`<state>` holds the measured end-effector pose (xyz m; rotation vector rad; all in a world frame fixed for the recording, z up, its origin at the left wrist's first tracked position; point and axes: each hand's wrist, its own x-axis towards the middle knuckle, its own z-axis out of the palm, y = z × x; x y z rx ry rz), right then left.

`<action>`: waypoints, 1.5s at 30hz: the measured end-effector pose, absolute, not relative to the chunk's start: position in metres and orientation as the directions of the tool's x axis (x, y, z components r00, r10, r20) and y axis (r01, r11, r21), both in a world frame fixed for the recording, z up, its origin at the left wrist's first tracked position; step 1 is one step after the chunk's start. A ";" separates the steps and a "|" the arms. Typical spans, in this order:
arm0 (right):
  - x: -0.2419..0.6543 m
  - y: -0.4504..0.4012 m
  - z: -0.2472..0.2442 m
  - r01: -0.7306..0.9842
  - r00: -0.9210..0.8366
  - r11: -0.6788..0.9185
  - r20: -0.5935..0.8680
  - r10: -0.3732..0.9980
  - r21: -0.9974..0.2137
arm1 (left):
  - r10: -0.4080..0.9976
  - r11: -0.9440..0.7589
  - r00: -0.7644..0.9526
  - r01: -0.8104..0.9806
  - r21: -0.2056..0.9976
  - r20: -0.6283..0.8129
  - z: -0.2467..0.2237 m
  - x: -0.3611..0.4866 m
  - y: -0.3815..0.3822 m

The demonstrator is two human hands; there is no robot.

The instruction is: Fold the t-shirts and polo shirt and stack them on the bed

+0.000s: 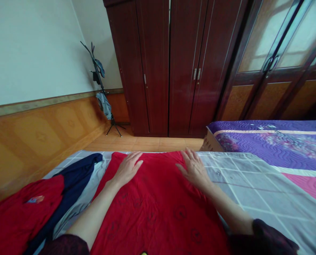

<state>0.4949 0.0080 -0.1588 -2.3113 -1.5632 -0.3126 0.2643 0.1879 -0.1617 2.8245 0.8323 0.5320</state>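
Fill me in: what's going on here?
A person has a red garment with dark printed marks spread out on a checked bedsheet. The left hand and right hand are open near its far end, one toward each side; neither grips the fabric. Left of it lie a red garment with a small logo, a navy garment and a pale garment.
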 end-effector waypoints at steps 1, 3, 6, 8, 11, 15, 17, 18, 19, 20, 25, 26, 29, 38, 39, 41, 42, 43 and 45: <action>0.489 0.009 -0.160 0.959 0.273 -0.232 0.322 0.906 -0.163 | 0.471 -0.876 0.845 0.413 0.250 0.253 -0.162 0.269 0.182; 0.482 0.010 -0.165 0.982 0.108 -0.069 0.225 0.968 -0.175 | 0.389 -0.905 0.910 0.350 0.240 0.141 -0.166 0.273 0.176; 0.493 0.006 -0.169 0.960 0.272 -0.257 0.166 0.948 -0.108 | 0.585 -0.808 0.808 0.572 0.141 0.072 -0.172 0.261 0.188; 0.505 0.002 -0.167 0.870 0.490 -0.492 0.207 0.847 -0.046 | 0.721 -0.693 0.684 0.713 0.105 0.112 -0.172 0.249 0.200; 0.500 0.002 -0.163 0.860 0.501 -0.508 0.248 0.830 -0.037 | 0.727 -0.686 0.672 0.720 0.102 0.144 -0.170 0.245 0.199; 0.472 0.008 -0.172 0.986 0.142 -0.125 0.159 0.977 -0.114 | 0.517 -0.850 0.854 0.506 0.145 0.052 -0.172 0.261 0.177; 0.474 0.009 -0.180 0.983 0.174 -0.161 0.154 0.973 -0.092 | 0.549 -0.831 0.836 0.542 0.123 0.026 -0.175 0.260 0.180; 0.480 0.009 -0.183 0.970 0.243 -0.235 0.166 0.956 -0.067 | 0.614 -0.787 0.789 0.609 0.100 0.028 -0.176 0.255 0.185; 0.487 0.009 -0.186 0.950 0.313 -0.310 0.178 0.933 -0.043 | 0.688 -0.725 0.725 0.684 0.079 0.039 -0.177 0.248 0.193; 0.495 0.009 -0.188 0.930 0.365 -0.367 0.185 0.912 -0.024 | 0.754 -0.656 0.654 0.752 0.062 0.056 -0.177 0.241 0.201; 0.512 0.009 -0.190 0.914 0.396 -0.406 0.185 0.899 0.015 | 0.812 -0.580 0.574 0.814 0.028 0.107 -0.176 0.217 0.224; 0.511 0.009 -0.190 0.914 0.396 -0.405 0.186 0.899 0.013 | 0.797 -0.601 0.597 0.799 0.023 0.096 -0.176 0.216 0.225; 0.508 0.010 -0.192 0.915 0.394 -0.403 0.200 0.897 0.004 | 0.816 -0.575 0.572 0.818 0.009 0.080 -0.173 0.217 0.219; 0.509 0.009 -0.194 0.918 0.388 -0.395 0.220 0.895 -0.013 | 0.701 -0.713 0.713 0.701 -0.001 -0.012 -0.167 0.194 0.158; 0.509 0.009 -0.193 0.917 0.391 -0.398 0.216 0.895 -0.010 | 0.761 -0.648 0.648 0.761 -0.014 -0.030 -0.164 0.185 0.153; 0.509 0.010 -0.193 0.918 0.388 -0.398 0.210 0.897 0.002 | 0.818 -0.575 0.573 0.818 -0.023 -0.061 -0.160 0.164 0.137; 0.510 0.010 -0.193 0.919 0.384 -0.394 0.210 0.899 0.007 | 0.792 -0.609 0.607 0.793 -0.010 -0.073 -0.159 0.155 0.126; 0.510 0.010 -0.194 0.920 0.381 -0.391 0.212 0.900 0.009 | 0.732 -0.677 0.676 0.736 0.016 -0.083 -0.160 0.147 0.114; 0.511 0.011 -0.195 0.922 0.377 -0.388 0.219 0.900 0.007 | 0.647 -0.758 0.759 0.650 0.052 -0.071 -0.163 0.135 0.088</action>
